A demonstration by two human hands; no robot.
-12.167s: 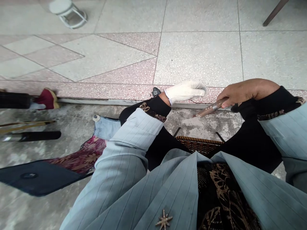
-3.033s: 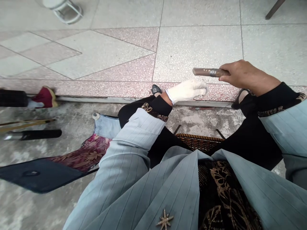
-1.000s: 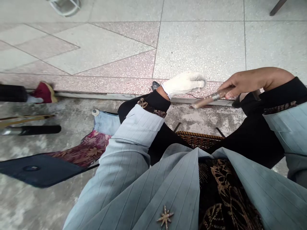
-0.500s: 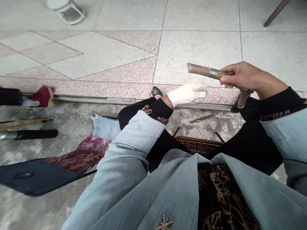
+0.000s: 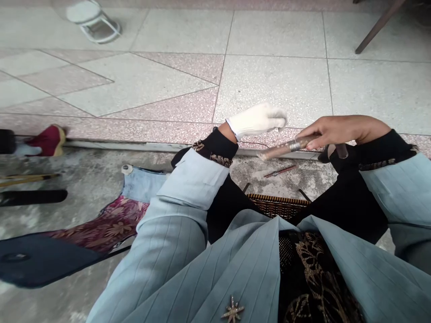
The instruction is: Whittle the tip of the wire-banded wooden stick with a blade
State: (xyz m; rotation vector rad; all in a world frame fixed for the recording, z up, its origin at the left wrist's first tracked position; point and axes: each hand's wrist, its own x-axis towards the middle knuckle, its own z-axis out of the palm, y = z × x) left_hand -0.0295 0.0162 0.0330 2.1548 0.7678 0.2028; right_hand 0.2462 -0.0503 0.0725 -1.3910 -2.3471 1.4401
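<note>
My right hand (image 5: 336, 130) grips a brown rod-like tool (image 5: 286, 148) with a metal band, tilted down to the left, its tip near the step edge. My left hand (image 5: 257, 120), in a white knit glove, is held closed just above the tool's tip; what it holds is hidden, though a thin dark thread runs from under it. A thin reddish stick (image 5: 279, 171) lies on the concrete between my knees. I sit on a woven stool (image 5: 272, 204).
A terrazzo tiled floor (image 5: 276, 85) lies ahead, one step above the concrete. At left lie a patterned cloth bag (image 5: 101, 222), a dark pouch (image 5: 30, 262), long sticks (image 5: 23, 179) and a red shoe (image 5: 47, 140). A white stand (image 5: 90, 20) is far left, a chair leg (image 5: 373, 27) far right.
My right hand has swung the brown tool down from a raised, level position to the step edge beside my gloved hand. The view shifted slightly.
</note>
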